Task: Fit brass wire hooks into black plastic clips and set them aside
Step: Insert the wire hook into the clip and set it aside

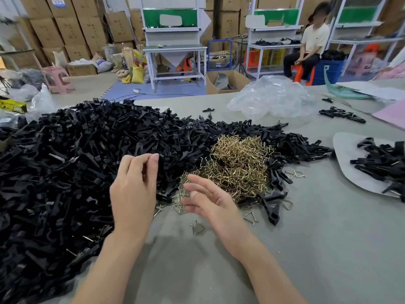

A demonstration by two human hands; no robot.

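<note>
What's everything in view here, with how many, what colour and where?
clips: countless, black, heap across table's left half
hooks: one heap plus strays, brass, table centre
sheet: one, grey, table's right edge, under a few black clips
bag: one, clear, crumpled, table's far side
table: one, grey-green, foreground
boxes: many, brown, stacked along back wall
stool: one, pink, floor far left
person: one, pale shirt, seated back right
left hand: one, fingers loosely curled, over clips
right hand: one, open, over hooks

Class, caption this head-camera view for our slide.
Left hand above black clips, right hand open above brass hooks.
</note>
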